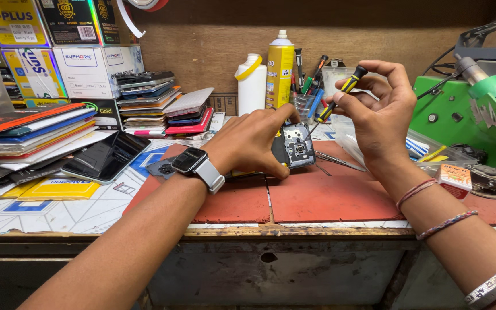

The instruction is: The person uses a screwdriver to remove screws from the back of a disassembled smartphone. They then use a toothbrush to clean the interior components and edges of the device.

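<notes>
Left hand (254, 140) grips an opened phone (295, 144), back cover off, propped on its edge on the red mat (317, 198) at the table's middle. Right hand (377, 112) pinches a yellow-and-black screwdriver (340, 95), thin metal tip slanting down-left toward the phone's top right corner, just beside it. Long axis of the screwdriver runs diagonal; right hand is up and right of the phone. Phone insides look metallic grey, camera module visible. Glossy phone stacks (156, 103) at left.

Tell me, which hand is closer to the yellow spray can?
Left. The left hand sits just below the yellow spray can, holding an opened phone. The right hand is farther to its right, holding a screwdriver.
</notes>
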